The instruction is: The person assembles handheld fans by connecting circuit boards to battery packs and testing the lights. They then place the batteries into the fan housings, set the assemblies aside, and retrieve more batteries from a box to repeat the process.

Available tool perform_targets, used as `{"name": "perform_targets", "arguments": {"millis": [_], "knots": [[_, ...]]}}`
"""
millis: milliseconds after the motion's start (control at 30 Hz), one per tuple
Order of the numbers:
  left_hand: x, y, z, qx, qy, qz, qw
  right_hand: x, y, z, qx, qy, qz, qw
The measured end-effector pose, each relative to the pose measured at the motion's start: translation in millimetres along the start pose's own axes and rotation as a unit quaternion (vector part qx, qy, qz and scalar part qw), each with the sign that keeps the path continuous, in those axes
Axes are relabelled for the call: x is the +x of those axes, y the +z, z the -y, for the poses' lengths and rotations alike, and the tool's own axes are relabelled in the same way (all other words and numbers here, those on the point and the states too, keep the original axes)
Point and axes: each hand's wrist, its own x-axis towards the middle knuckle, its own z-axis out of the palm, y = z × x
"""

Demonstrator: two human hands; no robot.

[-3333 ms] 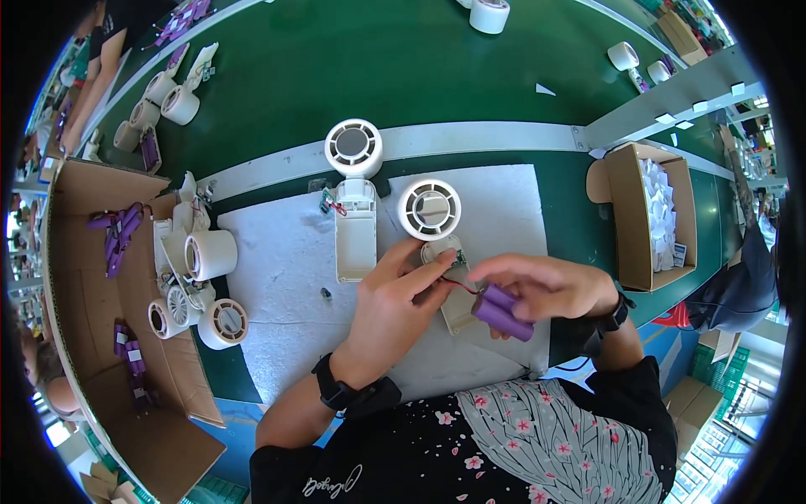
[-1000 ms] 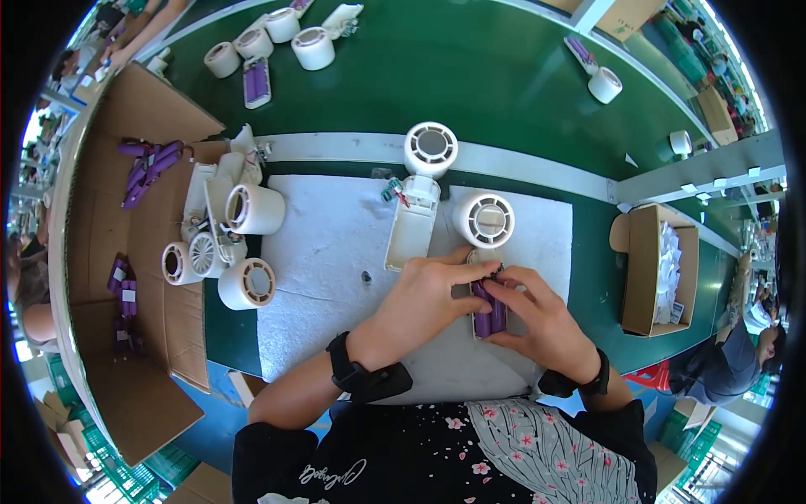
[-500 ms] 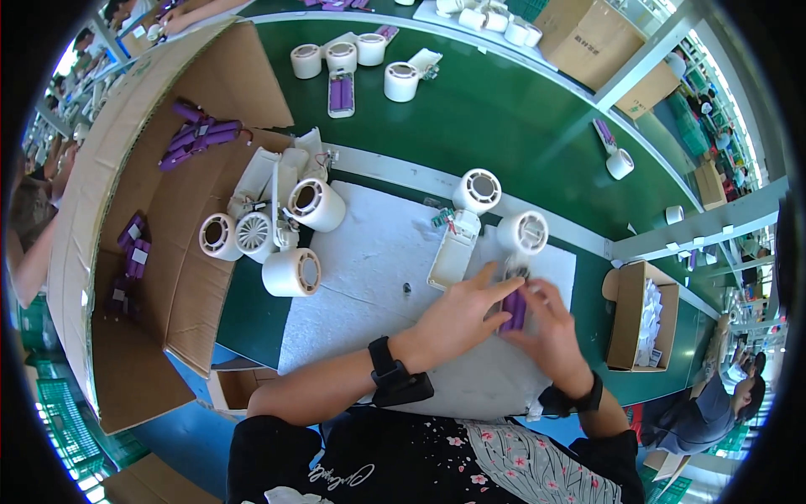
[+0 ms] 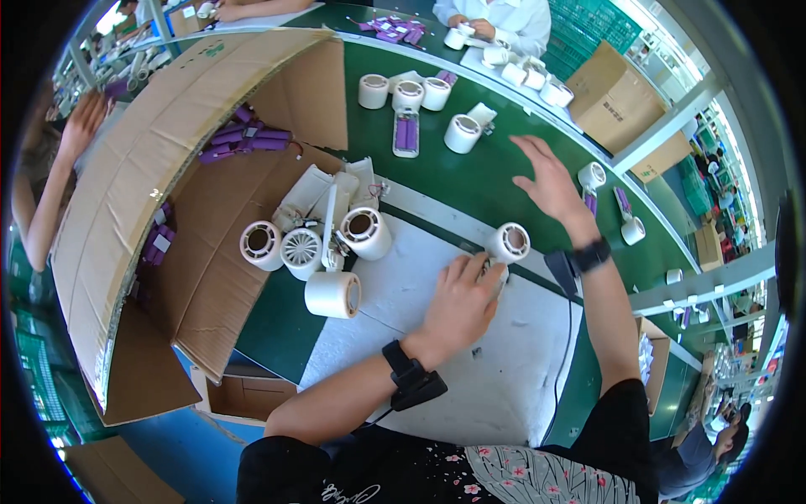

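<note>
My left hand (image 4: pixel 460 304) is closed round the handle of a white fan housing (image 4: pixel 510 242) with a round head; the fingers hide most of the handle. Over the green belt my right hand (image 4: pixel 550 186) is held out with its fingers stretched and nothing in them. Just right of it on the belt lies a white fan unit (image 4: pixel 592 175) with purple batteries in its handle. A group of white fan housings (image 4: pixel 332 294) is heaped on the left side of the white work mat (image 4: pixel 411 252), with loose wires showing.
At left stands a large open cardboard box (image 4: pixel 227 227) holding purple battery packs (image 4: pixel 252 139). Further fan units (image 4: pixel 406 97) lie on the green belt (image 4: pixel 504 109). Across it a person in white (image 4: pixel 504 21) handles a white part. A small carton (image 4: pixel 655 361) stands at right.
The battery-filled unit has gone from between my hands to the belt, and my right hand is off it. My left hand has taken hold of the other housing. The view has shifted.
</note>
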Motion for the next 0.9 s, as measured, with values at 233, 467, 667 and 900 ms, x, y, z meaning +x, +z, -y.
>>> {"name": "perform_targets", "arguments": {"millis": [233,467,667,900], "knots": [[-0.7,3.3,2.5,-0.01,-0.012,0.008,1.0,97.5,64.0,-13.7,-0.003,-0.168,0.124,0.978],[0.8,8.1,-2.6,0.008,-0.002,-0.007,1.0,29.0,-23.2,-0.7,-0.082,0.008,0.031,0.996],[-0.1,-18.2,-4.5,-0.014,0.001,-0.057,0.998,-92.2,-66.7,33.0,-0.147,0.187,0.119,0.964],[9.8,-148.5,7.2,0.069,-0.009,-0.284,0.956,-204.4,-29.8,19.2,-0.115,0.248,0.066,0.96]]}}
